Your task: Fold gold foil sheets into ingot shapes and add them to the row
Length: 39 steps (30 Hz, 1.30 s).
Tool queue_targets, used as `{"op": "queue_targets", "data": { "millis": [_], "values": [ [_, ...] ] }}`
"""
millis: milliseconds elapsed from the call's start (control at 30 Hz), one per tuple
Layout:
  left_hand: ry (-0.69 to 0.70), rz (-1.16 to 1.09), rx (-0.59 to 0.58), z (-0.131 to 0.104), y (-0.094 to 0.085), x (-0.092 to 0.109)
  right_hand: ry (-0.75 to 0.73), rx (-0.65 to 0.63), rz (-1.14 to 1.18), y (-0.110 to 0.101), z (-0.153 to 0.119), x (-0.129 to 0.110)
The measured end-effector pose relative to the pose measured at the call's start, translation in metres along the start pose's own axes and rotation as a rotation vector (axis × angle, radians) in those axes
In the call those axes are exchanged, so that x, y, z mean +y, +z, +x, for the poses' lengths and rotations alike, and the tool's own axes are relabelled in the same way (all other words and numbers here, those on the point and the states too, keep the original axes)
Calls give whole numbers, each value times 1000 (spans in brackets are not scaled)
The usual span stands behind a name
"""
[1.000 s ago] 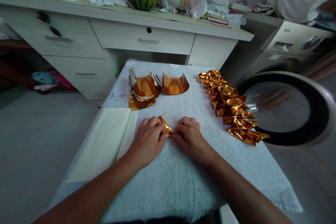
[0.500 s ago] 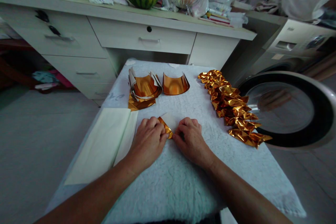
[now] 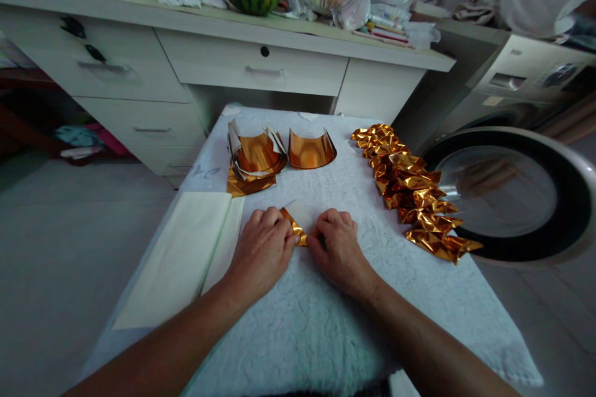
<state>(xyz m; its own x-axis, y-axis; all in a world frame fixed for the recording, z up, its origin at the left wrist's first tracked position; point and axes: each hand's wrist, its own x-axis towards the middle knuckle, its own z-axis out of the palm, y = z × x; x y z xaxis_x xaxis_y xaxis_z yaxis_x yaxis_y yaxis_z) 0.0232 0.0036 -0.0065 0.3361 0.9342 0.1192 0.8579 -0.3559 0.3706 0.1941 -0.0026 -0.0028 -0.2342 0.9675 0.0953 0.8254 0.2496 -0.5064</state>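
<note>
Foil (image 3: 295, 227) pinched in my left hand (image 3: 263, 248), right hand (image 3: 337, 248) at its tip, grip unclear; likely mid-fold, needs steady pressure.

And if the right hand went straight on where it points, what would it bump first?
Probably the gold foil piece in the left hand. The right hand looks right beside it, maybe touching; depth is unclear.

Left grip (image 3: 264, 247) holds gold foil (image 3: 295, 226); right grip (image 3: 338, 248) touches its end.
</note>
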Motion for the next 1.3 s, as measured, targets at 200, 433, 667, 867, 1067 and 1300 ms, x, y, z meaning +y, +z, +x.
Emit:
{"op": "queue_targets", "data": {
  "millis": [200, 433, 667, 867, 1067, 1300],
  "values": [
    [-11, 9, -5, 0, 0, 1, 22, -6, -40, 1, 0, -3],
    [-32, -63, 7, 2, -1, -1, 26, 13, -52, 4, 0, -2],
    [-19, -181, -34, 2, -3, -8, -5, 37, -64, 4, -2, -2],
    [-6, -156, -46, 3, -4, -7, -11, 45, -162, 7, -1, -8],
    [2, -144, -81, 3, -3, -9, 1, 36, -203, 8, 1, -9],
    [-22, -147, -119, 3, -7, -11, -18, 17, -130, 5, 1, -4]
  ]
}}
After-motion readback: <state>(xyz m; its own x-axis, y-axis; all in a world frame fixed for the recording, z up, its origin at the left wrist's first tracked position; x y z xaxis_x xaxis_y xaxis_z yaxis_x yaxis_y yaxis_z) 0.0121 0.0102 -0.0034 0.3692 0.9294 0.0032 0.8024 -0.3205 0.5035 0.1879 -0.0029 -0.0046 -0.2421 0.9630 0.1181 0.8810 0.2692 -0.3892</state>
